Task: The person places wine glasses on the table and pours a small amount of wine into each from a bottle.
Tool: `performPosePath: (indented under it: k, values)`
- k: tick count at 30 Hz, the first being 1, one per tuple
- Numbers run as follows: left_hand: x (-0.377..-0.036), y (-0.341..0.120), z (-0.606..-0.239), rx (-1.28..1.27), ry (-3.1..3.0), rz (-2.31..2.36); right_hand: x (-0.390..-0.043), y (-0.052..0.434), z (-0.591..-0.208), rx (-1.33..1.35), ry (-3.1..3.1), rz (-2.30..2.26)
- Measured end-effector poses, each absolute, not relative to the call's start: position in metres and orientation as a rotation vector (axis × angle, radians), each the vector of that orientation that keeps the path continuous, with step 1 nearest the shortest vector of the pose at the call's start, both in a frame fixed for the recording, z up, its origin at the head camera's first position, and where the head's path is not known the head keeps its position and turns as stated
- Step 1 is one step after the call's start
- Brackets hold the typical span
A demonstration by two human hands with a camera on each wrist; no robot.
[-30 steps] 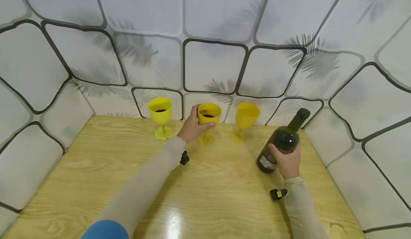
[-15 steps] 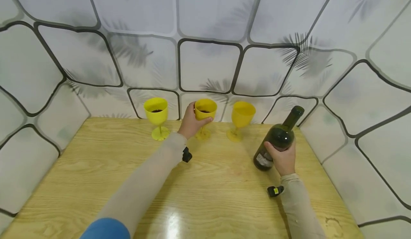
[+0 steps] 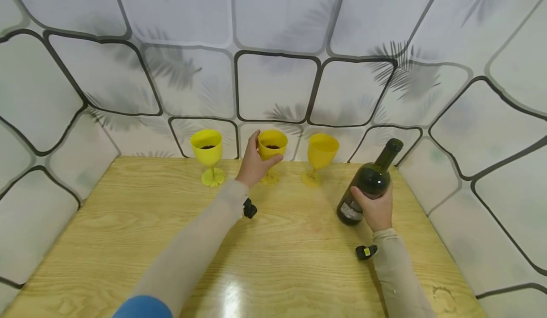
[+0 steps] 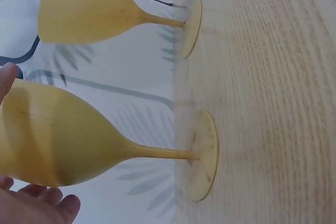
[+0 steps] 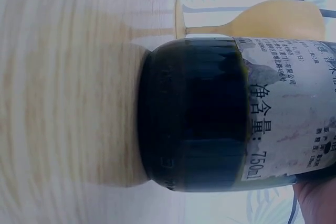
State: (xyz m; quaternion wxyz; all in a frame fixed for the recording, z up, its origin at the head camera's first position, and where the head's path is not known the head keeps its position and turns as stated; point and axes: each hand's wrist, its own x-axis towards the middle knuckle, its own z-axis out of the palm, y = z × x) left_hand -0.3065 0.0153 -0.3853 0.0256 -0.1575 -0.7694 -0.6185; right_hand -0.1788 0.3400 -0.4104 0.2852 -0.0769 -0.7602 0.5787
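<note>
Your hands barely shift over the last second: your left hand [image 3: 253, 167] stays curled round the bowl of the middle yellow goblet [image 3: 272, 146], center of the frame, its foot on the tabletop [image 3: 273, 256]. Your right hand [image 3: 375, 210] keeps gripping the dark green wine bottle [image 3: 368, 183] at center right, base down and neck leaning toward the upper right. Dark liquid shows in the held goblet and the left goblet [image 3: 207, 147]; the right goblet [image 3: 322, 150] looks empty, so no pouring is underway.
</note>
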Motion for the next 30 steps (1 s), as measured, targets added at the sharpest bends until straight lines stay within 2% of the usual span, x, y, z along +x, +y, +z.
performPosePath:
  k: [11, 16, 24, 30]
  values:
    - [-0.287, 0.016, -0.383, -0.387, -2.326, -1.932, -0.179, 0.342, -0.410, -0.217, -2.056, 1.543]
    - [-0.264, 0.021, -0.392, -0.310, -2.161, -1.937, -0.179, 0.342, -0.409, -0.205, -2.054, 1.556]
    - [-0.221, 0.056, -0.412, -0.600, -2.297, -1.890, -0.178, 0.346, -0.407, -0.224, -2.057, 1.540]
    - [-0.236, 0.077, -0.418, -0.656, -2.468, -1.862, -0.182, 0.342, -0.409, -0.205, -2.057, 1.554]
